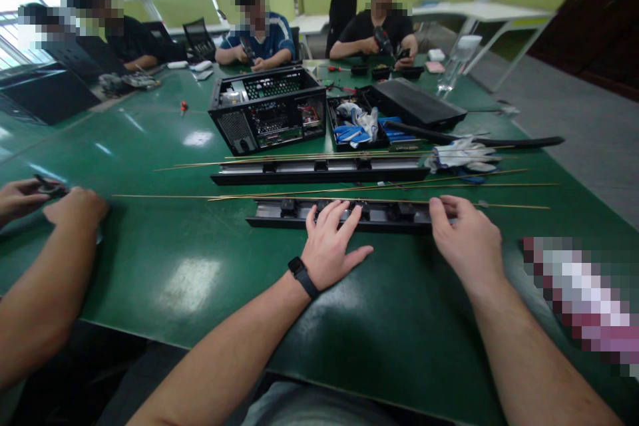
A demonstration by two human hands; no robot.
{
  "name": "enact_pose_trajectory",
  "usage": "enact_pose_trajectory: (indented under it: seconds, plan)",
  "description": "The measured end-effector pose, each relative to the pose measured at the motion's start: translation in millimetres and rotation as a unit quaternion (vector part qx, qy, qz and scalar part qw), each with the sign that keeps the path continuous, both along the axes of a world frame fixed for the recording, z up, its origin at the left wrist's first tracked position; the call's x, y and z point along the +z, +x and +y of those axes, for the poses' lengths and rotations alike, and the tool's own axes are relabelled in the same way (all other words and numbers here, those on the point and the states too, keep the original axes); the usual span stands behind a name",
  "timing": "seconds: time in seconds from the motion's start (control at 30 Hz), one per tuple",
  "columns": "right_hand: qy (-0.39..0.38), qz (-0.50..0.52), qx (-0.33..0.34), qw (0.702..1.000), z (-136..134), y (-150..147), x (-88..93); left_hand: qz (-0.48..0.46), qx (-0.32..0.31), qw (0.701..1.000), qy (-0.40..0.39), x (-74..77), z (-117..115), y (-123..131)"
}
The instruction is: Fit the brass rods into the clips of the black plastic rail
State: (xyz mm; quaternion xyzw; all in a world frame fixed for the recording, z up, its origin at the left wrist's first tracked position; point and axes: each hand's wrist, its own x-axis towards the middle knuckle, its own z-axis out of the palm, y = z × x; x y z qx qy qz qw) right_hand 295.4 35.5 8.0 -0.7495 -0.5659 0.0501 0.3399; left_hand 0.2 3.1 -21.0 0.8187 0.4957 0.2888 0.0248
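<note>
My left hand (pixel 332 239) has its fingers spread over the middle of a long black channel (pixel 274 221), their tips touching small black blocks inside it. A dark watch sits on that wrist. At the channel's right end is my right hand (pixel 466 239), thumb and fingers closed around the end; the fingertips are partly hidden. A thin brass-coloured rod (pixel 514 206) runs along the back edge and past the right hand. Behind lies a second black channel (pixel 319 177), with several more thin rods beside it.
An open computer case (pixel 269 113) stands behind the channels. Beside it are a black tray (pixel 332 121) holding gloves, a dark panel (pixel 414 103), white gloves (pixel 464 154) and a clear bottle (pixel 455 66). A neighbour's hands (pixel 77 206) work at left. Other people sit across the green table.
</note>
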Motion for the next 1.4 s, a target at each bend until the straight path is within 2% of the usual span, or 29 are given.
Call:
enact_pose_trajectory:
  seconds: [0.27, 0.63, 1.4]
  plan:
    - [0.009, -0.003, -0.001, 1.000, 0.0, 1.3, -3.1, 0.008, -0.001, 1.000, -0.017, 2.4, 0.5, -0.4]
    - [-0.015, -0.005, -0.003, 1.000, -0.8, -0.3, 2.3, 0.009, -0.009, 1.000, -0.012, 1.4, 0.8, -1.2]
    - [0.005, -0.007, 0.004, 1.000, -1.6, -0.1, 1.8, 0.025, -0.008, 0.999, -0.024, 3.3, 0.9, -1.2]
